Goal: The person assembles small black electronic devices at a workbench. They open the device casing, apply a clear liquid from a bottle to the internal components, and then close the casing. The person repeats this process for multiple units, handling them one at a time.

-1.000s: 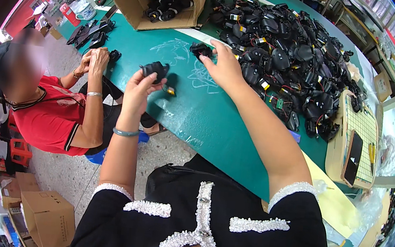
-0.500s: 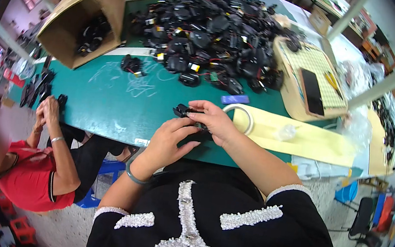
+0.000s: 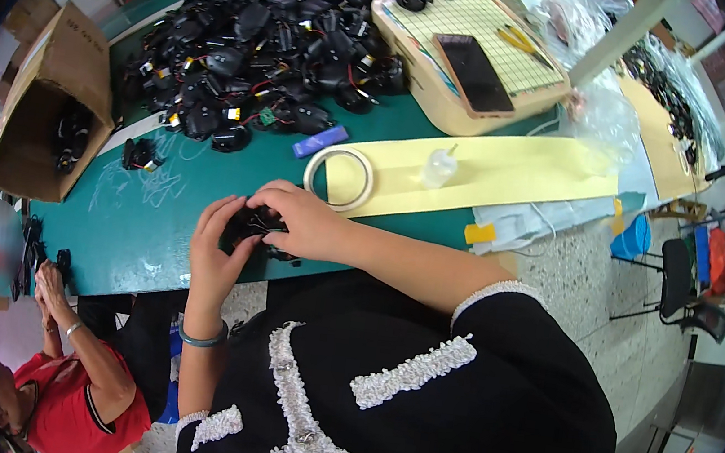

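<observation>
Green surface (image 3: 143,240), head view: one black wired part (image 3: 256,224), above the near edge, mostly hidden by fingers; left hand (image 3: 217,249) curled about its left side, right hand (image 3: 296,212) gripping it from the right, both holding it. Cardboard box (image 3: 49,88), open end toward the near side, dark printing on its outer wall, not transcribed. Heap of black units (image 3: 249,41), small white-and-yellow tags among them, lettering too small to read. Lone black unit (image 3: 140,154), set apart beside pale scribbles. Tape roll (image 3: 369,182), overlapping a yellow sheet (image 3: 522,178); violet block (image 3: 320,142) near it. Changes since half a second ago: left thumb, then extended clear of the part, now bent in against it; lone unit unmoved; whole view swung rightward.
</observation>
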